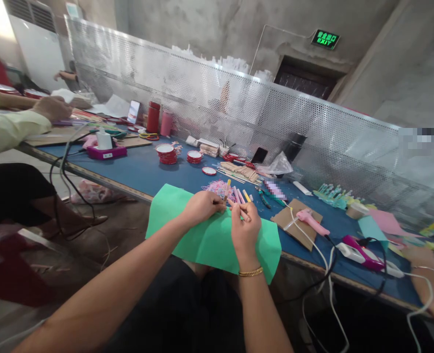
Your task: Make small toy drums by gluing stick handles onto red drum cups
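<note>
Head camera view, looking down over a person's lap at a blue worktable [136,169]: two bare hands meet above a bright green sheet [202,240] that drapes from the table edge across the knees. The left hand [204,203] pinches a slim yellow-tipped stick [227,190] between thumb and fingers, holding it nearly upright over the sheet's far edge. Just beside it, the right hand [247,220], a gold bracelet [251,272] at its wrist, has its fingers closed around a pale pinkish stick [243,213] — slanted, one end toward the left hand. Right behind the hands lies a tangle of pink and blue strands [217,187], with a few lilac and yellow sticks [241,196] next to it. Farther back are thin wooden sticks [241,170] and small stacks of red-rimmed white discs [166,153]. To the right, teal-handled pliers [264,198] lie near a cardboard piece [294,235] bearing a pink glue gun [312,223]. Other people's hands show at both sides — one far left [51,109], one far right [421,257]. A perforated metal screen [209,88] runs along the table's back.
</note>
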{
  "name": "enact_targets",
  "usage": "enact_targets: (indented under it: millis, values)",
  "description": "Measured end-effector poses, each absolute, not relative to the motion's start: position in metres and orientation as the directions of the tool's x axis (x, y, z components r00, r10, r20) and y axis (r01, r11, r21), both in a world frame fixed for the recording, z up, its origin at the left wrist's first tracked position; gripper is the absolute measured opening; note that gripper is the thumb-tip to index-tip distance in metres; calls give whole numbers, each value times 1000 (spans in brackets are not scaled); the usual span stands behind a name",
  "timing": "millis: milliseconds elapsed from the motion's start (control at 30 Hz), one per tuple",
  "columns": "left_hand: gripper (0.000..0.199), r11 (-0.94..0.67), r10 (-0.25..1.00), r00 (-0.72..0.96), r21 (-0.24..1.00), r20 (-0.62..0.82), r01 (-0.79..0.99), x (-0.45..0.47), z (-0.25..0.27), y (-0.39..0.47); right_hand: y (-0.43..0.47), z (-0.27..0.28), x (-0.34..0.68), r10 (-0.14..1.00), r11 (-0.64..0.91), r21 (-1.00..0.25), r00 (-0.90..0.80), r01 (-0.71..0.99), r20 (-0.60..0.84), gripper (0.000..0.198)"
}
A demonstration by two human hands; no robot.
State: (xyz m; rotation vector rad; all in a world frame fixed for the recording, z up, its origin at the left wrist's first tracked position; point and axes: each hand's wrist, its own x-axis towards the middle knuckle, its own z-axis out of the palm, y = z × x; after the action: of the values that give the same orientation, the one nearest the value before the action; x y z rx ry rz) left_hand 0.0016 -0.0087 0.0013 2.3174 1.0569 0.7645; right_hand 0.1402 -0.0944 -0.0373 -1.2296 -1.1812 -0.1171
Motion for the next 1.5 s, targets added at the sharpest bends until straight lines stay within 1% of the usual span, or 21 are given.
enact_targets:
  millis: [133, 233, 300, 400, 433, 467, 567, 633, 767, 900, 1033, 1267, 1500]
  values:
    - [30, -607, 774, 550, 612, 313, 506, 1, 1, -9, -92, -39, 141, 475, 393, -703, 524, 593, 707, 26]
    - [31, -595, 782, 546, 620, 300, 512, 1, 0, -9, -93, -37, 142, 488, 405, -708, 518, 579, 703, 24]
    - [29, -584, 787, 546, 630, 287, 512, 0, 0, -8, -94, -34, 142, 458, 406, -647, 469, 645, 755, 22]
    - [26, -597, 776, 556, 630, 296, 497, 0, 0, -7, -97, -29, 140, 386, 398, -512, 367, 762, 846, 22]
    - [25, -598, 775, 558, 633, 297, 493, 0, 0, -7, -97, -28, 140, 377, 404, -510, 369, 759, 849, 22]
    - [25, -592, 778, 556, 638, 292, 493, 0, 1, -8, -97, -27, 140, 383, 418, -541, 399, 730, 833, 23]
    - [24, -555, 805, 533, 649, 260, 521, 1, 4, -10, -96, -25, 142, 441, 453, -687, 527, 569, 727, 23]
    - [23, -543, 817, 518, 642, 254, 541, 2, 5, -11, -95, -24, 145, 481, 453, -725, 543, 519, 688, 23]
    - [27, -546, 817, 516, 631, 257, 551, 2, 4, -11, -94, -26, 147, 529, 451, -716, 486, 533, 695, 27]
    - [26, -547, 817, 516, 632, 258, 549, 2, 1, -9, -92, -30, 146, 544, 457, -692, 439, 560, 715, 30]
    - [26, -546, 817, 514, 638, 262, 543, 3, 1, -9, -89, -34, 147, 557, 454, -692, 428, 561, 712, 29]
    - [26, -538, 822, 508, 643, 257, 545, 2, 2, -10, -88, -36, 148, 544, 446, -671, 416, 592, 729, 30]
    - [27, -557, 810, 519, 630, 271, 541, 2, 3, -11, -88, -36, 149, 519, 431, -682, 456, 590, 723, 27]
